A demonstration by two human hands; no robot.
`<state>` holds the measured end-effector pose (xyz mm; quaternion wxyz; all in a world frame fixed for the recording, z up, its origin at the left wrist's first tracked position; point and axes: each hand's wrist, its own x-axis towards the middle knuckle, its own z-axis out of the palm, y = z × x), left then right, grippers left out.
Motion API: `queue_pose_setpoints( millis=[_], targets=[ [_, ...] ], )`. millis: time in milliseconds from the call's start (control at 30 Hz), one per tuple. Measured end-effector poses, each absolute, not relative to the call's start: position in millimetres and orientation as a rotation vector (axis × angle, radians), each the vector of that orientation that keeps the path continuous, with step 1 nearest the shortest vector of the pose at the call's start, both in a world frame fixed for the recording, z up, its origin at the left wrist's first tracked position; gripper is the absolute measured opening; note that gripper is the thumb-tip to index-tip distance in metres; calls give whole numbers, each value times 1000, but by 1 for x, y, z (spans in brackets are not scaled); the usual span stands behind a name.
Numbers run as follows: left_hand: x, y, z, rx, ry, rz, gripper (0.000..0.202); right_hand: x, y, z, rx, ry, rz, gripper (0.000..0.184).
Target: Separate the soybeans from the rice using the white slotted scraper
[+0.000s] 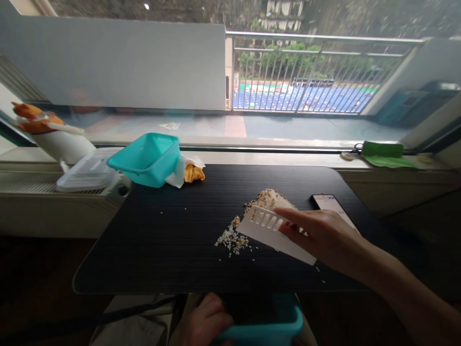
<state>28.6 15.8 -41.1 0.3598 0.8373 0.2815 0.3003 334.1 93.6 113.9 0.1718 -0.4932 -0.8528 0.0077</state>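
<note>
My right hand [324, 235] grips a white slotted plastic scraper [268, 231] and holds it tilted against the black table [162, 240]. A pile of mixed white and yellow grains [268, 198] lies just behind the scraper, and more scattered grains [230, 239] lie at its left end. My left hand [201, 322] is below the table's front edge, fingers curled round the rim of a teal container [273, 327] held under that edge.
A second teal tub [147, 158] sits tilted at the table's back left, beside white paper with an orange snack [193, 173] and a clear lid [86, 173]. A phone [329, 204] lies right of the grains. Green items [383, 154] rest on the sill.
</note>
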Motion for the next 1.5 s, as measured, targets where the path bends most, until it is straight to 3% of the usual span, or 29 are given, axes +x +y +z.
queue_pose_setpoints(
  millis=[433,800,1500],
  targets=[
    [30,12,-30,2103,843,664,14,342,81,99,-1472,-2404,78,35],
    [32,12,-27,2114,862,681,15,346,68,110,-1448,-2328,291,35],
    [36,11,-18,2064,909,694,18,340,79,104,-1530,-2398,155,33]
  ],
)
